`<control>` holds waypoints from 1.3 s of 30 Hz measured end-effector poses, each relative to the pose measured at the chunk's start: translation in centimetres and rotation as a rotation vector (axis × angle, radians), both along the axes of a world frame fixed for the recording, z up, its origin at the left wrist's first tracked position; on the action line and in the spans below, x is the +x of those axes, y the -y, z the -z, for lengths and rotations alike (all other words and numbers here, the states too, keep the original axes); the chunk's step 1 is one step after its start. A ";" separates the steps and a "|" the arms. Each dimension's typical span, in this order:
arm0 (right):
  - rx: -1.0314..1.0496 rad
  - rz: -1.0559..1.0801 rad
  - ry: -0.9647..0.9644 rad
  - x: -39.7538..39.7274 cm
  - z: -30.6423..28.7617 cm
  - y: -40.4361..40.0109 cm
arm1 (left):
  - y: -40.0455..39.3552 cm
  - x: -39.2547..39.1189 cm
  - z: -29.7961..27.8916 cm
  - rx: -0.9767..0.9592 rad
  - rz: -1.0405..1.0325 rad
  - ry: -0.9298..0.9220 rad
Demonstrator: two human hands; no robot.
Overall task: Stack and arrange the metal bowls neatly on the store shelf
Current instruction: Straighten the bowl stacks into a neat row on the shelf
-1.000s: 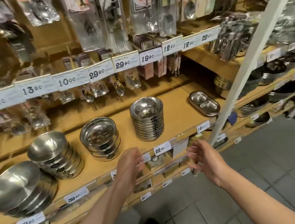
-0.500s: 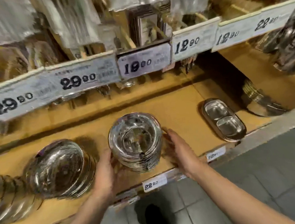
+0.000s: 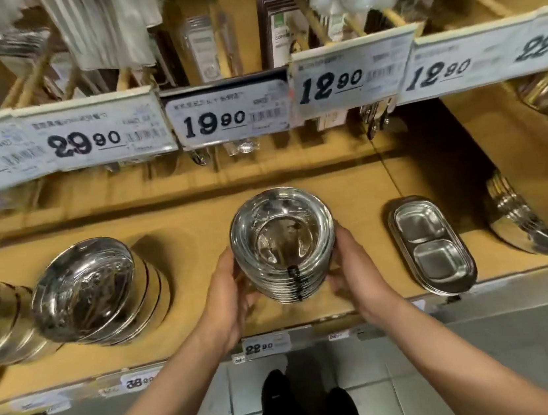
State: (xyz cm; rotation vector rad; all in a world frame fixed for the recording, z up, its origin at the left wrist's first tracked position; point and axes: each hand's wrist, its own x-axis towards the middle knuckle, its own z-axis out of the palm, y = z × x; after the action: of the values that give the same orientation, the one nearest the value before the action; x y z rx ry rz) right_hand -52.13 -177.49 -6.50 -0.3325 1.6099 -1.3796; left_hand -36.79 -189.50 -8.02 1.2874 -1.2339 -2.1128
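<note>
While my left hand (image 3: 229, 302) and right hand (image 3: 360, 272) clasp the bowl stack (image 3: 282, 247) at frame centre on the shelf (image 3: 181, 225), I should squeeze evenly, keeping rims aligned.

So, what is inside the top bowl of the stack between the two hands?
The top bowl of the stack shows only its shiny floor with reflections; nothing lies in it. The bowls beneath are covered, so their insides cannot be seen. The left hand and right hand grip its sides.
</note>
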 end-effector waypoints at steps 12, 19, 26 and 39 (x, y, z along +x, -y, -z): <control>-0.081 0.213 0.007 -7.9 -0.2 -3.2 | -3.9 -10.3 -1.7 0.076 0.058 -0.081; -0.026 0.173 0.006 -7.9 0.0 -3.6 | -3.6 -10.3 -1.0 0.046 0.040 -0.083; -0.025 0.182 0.053 -7.7 -0.3 -4.2 | -3.4 -8.9 -1.6 0.035 0.026 -0.013; 0.141 0.021 0.128 4.6 -4.8 -6.0 | -6.3 10.0 -5.3 -0.012 -0.240 0.089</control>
State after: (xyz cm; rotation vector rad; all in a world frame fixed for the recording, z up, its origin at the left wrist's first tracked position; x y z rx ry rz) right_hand -47.52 -171.54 -1.68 -0.1411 1.5982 -1.2689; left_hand -26.76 -183.23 -2.71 1.4591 -1.0646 -1.8949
